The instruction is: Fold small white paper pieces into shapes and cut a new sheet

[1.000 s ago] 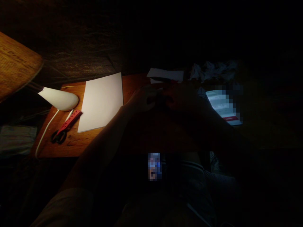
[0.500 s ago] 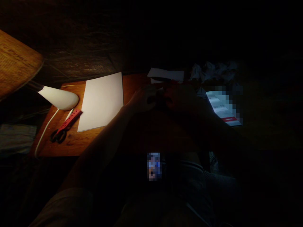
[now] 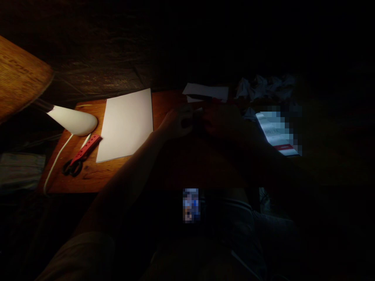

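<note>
In deep shadow at the middle of the table, my left hand (image 3: 178, 120) is closed, its fingers curled toward the right. My right hand (image 3: 216, 120) meets it from the other side, fingers bent inward and very dark. A small pale piece of paper (image 3: 198, 111) shows between the fingertips of both hands; its shape is mostly hidden. Just beyond lie white paper strips (image 3: 208, 90) with a dark, slim object (image 3: 200, 97) across them. Beside my right hand sits a small folded paper piece (image 3: 249, 114).
A white sheet stack (image 3: 127, 125) lies left on the wooden table (image 3: 96, 175), near red-cased scissors (image 3: 82, 154) and a lamp (image 3: 73, 121) with a cord. Several folded paper shapes (image 3: 263, 88) stand at the back right, behind a lit screen (image 3: 277, 134). A blurred-out bright patch (image 3: 190, 205) shows over my lap.
Both hands stay together in nearly the same place, with only a slight shift of the fingers. The content on the lit screen has shifted a little.
</note>
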`<state>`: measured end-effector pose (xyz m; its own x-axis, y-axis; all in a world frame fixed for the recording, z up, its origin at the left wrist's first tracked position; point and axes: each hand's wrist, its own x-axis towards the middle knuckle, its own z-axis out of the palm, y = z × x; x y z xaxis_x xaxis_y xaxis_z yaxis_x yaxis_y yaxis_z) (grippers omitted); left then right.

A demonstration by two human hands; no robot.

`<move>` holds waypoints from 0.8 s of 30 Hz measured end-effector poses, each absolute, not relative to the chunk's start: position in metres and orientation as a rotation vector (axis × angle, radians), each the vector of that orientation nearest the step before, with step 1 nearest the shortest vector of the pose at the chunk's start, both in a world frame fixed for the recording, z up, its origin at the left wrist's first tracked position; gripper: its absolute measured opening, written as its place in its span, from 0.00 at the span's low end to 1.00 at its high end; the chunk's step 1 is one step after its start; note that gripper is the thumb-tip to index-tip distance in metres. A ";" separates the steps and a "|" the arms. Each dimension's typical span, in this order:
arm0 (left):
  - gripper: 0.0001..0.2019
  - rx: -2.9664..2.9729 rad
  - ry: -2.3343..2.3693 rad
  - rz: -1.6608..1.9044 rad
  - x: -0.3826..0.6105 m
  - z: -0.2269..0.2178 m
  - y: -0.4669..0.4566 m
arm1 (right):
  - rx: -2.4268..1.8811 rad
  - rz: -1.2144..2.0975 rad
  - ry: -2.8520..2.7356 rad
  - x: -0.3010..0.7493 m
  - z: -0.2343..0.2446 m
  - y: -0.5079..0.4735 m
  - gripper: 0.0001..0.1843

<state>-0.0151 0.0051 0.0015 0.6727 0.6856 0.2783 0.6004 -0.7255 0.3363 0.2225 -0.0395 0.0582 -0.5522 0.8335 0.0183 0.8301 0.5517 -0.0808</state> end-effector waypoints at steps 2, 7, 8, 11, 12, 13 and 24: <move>0.05 2.671 1.041 0.569 -0.015 0.003 0.004 | -1.477 0.110 -2.720 0.222 0.059 -0.040 0.23; 0.07 2.691 1.072 0.594 -0.016 0.005 0.000 | -1.464 0.124 -2.722 0.220 0.057 -0.042 0.23; 0.08 2.692 1.075 0.604 -0.017 0.005 0.000 | -1.458 0.128 -2.717 0.220 0.057 -0.042 0.23; 0.10 2.695 1.099 0.632 -0.018 0.005 -0.001 | -1.457 0.136 -2.684 0.220 0.056 -0.042 0.25; 0.10 2.697 1.108 0.633 -0.019 0.005 -0.001 | -1.453 0.135 -2.677 0.220 0.056 -0.042 0.25; 0.10 2.701 1.113 0.631 -0.019 0.005 -0.001 | -1.449 0.135 -2.676 0.220 0.055 -0.041 0.25; 0.11 2.768 1.059 0.593 -0.020 0.007 0.002 | -1.486 0.119 -2.663 0.219 0.054 -0.041 0.25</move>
<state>-0.0201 0.0018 0.0070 0.6787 0.6628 0.3163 0.6161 -0.7482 0.2460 0.2187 -0.0410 0.0538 -0.5224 0.8517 0.0405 0.8447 0.5235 -0.1114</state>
